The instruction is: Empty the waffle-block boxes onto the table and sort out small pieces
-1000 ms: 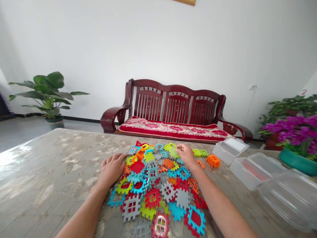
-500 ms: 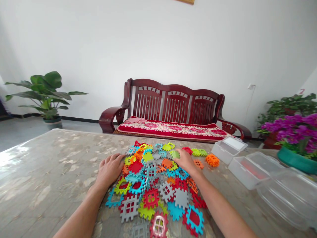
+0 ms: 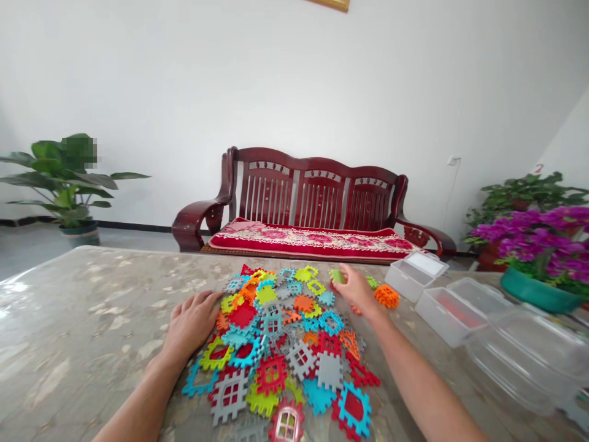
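A spread pile of toothed plastic building tiles in red, blue, green, grey and orange lies on the table, some with window frames, among them a grey tile [image 3: 329, 370] and a red window tile [image 3: 271, 374]. My left hand [image 3: 196, 316] rests flat on the table at the pile's left edge, fingers stretched out, holding nothing. Beyond the pile's right side, my right hand [image 3: 356, 287] grips a green tile [image 3: 338, 276] between thumb and fingers. Just right of that hand sits a cluster of orange tiles [image 3: 386, 296]; a light green tile [image 3: 372, 282] is partly hidden behind it.
Clear plastic boxes with lids stand on the right: a small box [image 3: 409, 279], a box with something red inside [image 3: 453, 316] and a large clear container [image 3: 529, 356]. Purple flowers in a teal pot [image 3: 543, 288] are behind them. A wooden bench [image 3: 317, 190] stands beyond the table [image 3: 92, 344].
My right hand has moved the green tile rightward, away from the pile. My left hand stays at the pile's left edge. The whole view has shifted slightly.
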Tool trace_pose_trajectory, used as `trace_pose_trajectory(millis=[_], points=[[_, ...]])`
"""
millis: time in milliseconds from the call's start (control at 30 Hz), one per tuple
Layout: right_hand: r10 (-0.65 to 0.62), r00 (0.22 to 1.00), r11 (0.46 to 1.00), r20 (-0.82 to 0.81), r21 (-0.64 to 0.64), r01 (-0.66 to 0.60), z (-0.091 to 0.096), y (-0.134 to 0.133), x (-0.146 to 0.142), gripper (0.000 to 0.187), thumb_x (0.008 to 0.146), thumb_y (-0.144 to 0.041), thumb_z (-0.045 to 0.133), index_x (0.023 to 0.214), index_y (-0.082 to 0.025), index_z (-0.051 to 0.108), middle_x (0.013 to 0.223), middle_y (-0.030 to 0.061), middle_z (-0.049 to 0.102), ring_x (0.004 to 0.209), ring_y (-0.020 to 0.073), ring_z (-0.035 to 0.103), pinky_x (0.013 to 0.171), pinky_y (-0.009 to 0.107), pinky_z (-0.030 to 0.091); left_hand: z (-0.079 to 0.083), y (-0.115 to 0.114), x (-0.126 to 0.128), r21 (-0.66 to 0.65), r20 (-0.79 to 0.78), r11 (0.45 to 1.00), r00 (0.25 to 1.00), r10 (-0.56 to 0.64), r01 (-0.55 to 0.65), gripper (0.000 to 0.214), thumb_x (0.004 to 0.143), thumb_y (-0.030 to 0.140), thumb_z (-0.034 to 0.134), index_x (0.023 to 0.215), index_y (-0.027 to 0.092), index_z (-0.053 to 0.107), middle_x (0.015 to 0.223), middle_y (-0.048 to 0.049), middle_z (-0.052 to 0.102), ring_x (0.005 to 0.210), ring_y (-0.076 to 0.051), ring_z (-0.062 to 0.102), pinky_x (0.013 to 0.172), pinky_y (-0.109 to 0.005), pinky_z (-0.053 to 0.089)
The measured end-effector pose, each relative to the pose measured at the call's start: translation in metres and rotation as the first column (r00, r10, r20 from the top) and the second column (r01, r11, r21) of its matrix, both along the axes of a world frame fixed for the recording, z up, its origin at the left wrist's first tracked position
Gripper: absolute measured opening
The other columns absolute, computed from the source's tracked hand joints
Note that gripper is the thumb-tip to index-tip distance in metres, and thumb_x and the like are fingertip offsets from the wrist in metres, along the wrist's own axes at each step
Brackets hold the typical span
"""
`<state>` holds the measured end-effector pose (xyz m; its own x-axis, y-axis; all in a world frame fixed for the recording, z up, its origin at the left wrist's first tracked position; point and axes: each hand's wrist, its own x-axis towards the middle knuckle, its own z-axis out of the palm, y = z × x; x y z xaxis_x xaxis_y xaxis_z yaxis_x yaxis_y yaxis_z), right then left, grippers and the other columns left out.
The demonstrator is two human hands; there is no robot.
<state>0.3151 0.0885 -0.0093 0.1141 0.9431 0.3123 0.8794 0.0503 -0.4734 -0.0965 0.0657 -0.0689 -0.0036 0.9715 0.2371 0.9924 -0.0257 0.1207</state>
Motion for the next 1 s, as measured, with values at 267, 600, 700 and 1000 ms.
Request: trace_pose_trajectory(millis=[267,600,700,1000], points=[[-0.329,0.929,0.922,0.170,-0.157,0.355,0.009,0.027,0.104,0.064,0.074,-0.024,0.066,0.137,-0.019,0.054,0.125,0.0124,0.069,0.112,0.0267,0.065,0.091,0.033,0.049,-0.001,0.001,0.000,0.004,0.017,1.000,1.000,0.006,-0.006,0.047,0.096,0.034,0.031,0.134,0.032,0.060,0.141,-0.0048,0.058,0.131,-0.027,0.051,0.108,-0.047,0.037],[-0.351,0.892,0.875,0.284,-0.239,0.421,-0.003,0.038,0.115,0.058,0.076,-0.024,0.063,0.134,-0.018,0.057,0.128,0.0158,0.067,0.118,0.0317,0.063,0.095,0.043,0.047,0.003,0.000,0.001,-0.034,-0.004,0.999,1.000,0.010,-0.010,0.049,0.097,0.034,0.029,0.136,0.032,0.058,0.143,-0.0046,0.056,0.133,-0.027,0.050,0.109,-0.047,0.036],[-0.297,0.902,0.903,0.312,-0.217,0.372,-0.004,0.036,0.111,0.057,0.079,-0.023,0.059,0.136,-0.018,0.057,0.132,0.0161,0.064,0.121,0.0329,0.060,0.098,0.044,0.044,0.004,-0.001,0.002,-0.031,-0.007,0.999,1.000,0.012,-0.012,0.048,0.097,0.033,0.029,0.136,0.032,0.058,0.143,-0.0045,0.056,0.133,-0.027,0.049,0.110,-0.047,0.036],[0.057,0.937,0.975,0.345,-0.219,0.021,-0.019,0.043,0.086,0.080,0.064,-0.007,0.059,0.141,-0.027,0.054,0.143,0.0063,0.057,0.136,0.0291,0.043,0.112,0.041,0.031,-0.001,0.001,-0.001,-0.022,0.005,1.000,1.000,0.009,-0.009,0.048,0.097,0.035,0.030,0.136,0.031,0.058,0.143,-0.0050,0.056,0.133,-0.026,0.050,0.109,-0.047,0.036]])
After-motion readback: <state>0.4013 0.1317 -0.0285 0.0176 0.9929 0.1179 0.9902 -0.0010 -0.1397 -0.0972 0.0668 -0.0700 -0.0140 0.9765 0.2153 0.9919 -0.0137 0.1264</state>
